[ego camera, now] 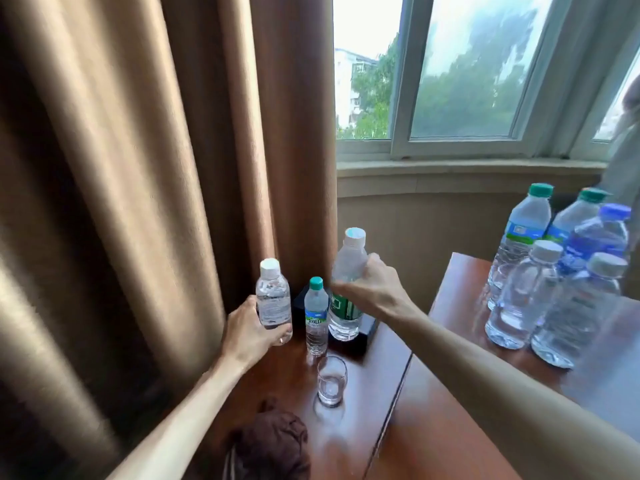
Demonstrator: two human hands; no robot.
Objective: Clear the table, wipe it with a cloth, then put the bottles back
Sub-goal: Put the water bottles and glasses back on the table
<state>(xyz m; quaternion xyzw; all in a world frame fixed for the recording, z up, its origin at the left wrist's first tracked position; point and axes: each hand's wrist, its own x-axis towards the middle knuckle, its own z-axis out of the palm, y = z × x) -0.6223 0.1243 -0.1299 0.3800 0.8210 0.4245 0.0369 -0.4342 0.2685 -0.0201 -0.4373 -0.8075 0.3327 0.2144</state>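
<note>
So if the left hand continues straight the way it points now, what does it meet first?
Probably the brown curtain. The left hand, gripping a small white-capped clear bottle, points up and away toward the folds behind it. Depth is unclear.

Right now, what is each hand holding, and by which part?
Left hand grips the white-capped small bottle round its lower body. Right hand grips the green-labelled bottle round its upper body, below the neck.

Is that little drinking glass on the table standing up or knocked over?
Standing upright. The drinking glass rests on its base on the wooden table, open rim facing up, just in front of the small green-capped bottle.
</note>
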